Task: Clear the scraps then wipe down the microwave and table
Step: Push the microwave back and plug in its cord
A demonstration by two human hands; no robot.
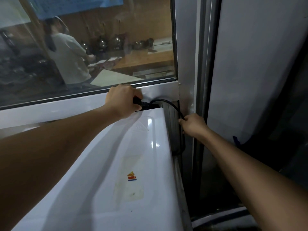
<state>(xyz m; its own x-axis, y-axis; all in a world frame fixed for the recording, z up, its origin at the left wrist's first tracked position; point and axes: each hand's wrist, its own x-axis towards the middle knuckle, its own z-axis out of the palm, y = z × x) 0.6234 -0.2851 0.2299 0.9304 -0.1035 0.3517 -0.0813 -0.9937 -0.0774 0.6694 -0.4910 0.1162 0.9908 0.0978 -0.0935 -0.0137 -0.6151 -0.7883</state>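
Microwave [103, 172] plug [139, 103] sits in left hand [122, 101], fingers curled round it, long axis toward 3 o'clock; cord [173, 106] arcs to 4 o'clock, pinched by right hand [193, 125].

No readable text; only a small pictogram sticker [131, 176] atop the microwave [103, 180].

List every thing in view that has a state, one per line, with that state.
left hand: grips the black plug behind the microwave.
right hand: pinches the black cord beside the microwave.
black plug: held, at the microwave's back edge; socket hidden.
black cord: looped between both hands.
microwave: white top bare, sticker on it.
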